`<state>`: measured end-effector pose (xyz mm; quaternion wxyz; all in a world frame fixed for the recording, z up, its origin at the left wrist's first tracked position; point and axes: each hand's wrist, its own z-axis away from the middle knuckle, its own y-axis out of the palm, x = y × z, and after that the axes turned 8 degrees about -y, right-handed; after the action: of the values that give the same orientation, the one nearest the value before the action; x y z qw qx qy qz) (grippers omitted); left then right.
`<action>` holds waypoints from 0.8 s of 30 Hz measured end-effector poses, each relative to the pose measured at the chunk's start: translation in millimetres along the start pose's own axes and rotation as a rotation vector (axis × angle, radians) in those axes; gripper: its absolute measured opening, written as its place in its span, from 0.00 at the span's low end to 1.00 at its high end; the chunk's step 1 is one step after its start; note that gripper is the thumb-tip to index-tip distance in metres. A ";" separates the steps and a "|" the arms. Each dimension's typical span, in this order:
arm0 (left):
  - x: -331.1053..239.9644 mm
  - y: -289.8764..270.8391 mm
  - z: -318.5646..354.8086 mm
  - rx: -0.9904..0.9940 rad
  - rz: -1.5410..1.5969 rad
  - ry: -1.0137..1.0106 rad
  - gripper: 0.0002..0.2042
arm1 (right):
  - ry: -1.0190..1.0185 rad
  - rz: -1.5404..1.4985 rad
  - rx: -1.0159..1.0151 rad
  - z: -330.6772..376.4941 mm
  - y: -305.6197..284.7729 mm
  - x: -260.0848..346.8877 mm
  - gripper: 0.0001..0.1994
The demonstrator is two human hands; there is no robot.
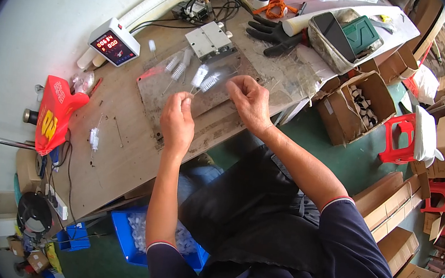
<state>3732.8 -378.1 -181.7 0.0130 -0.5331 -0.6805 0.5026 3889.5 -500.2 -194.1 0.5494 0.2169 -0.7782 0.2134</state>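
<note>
My left hand (pixel 177 118) is raised over the wooden bench (pixel 120 154), its fingertips pinched on the wire stem of a small white bristle brush (pixel 199 75). My right hand (pixel 249 100) is beside it, pinching the stem of a second white brush (pixel 210 81). Both brush heads point away from me toward a small grey metal machine block (pixel 210 38). Two more white brushes (pixel 177 65) blur just left of them, above a scratched metal plate (pixel 162 90). Another white brush (pixel 94 138) lies on the bench to the left.
A white counter box (pixel 114 42) with a red display sits at the back left. A red bag (pixel 54 113) hangs at the bench's left edge. Black gloves (pixel 271 34) and a grey tray (pixel 341 38) lie at the back. A blue bin (pixel 132 239) sits below. Cardboard boxes (pixel 357 103) and red stools (pixel 400 140) stand at right.
</note>
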 end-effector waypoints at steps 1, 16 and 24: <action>-2.1 -3.5 1.9 0.073 0.143 -0.111 0.06 | -0.047 -0.052 0.043 -0.2 -1.0 -0.1 0.14; -46.7 -8.3 4.9 0.599 0.405 -0.351 0.08 | 0.145 -0.448 0.400 -9.4 -24.5 4.2 0.10; -37.3 10.6 8.4 0.234 -0.075 -0.067 0.08 | 0.107 -0.414 0.346 -2.0 -17.4 10.2 0.19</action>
<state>3751.8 -412.1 -173.9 0.0713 -0.4850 -0.6368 0.5951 3897.9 -514.3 -182.3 0.5765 0.4504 -0.6391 0.2374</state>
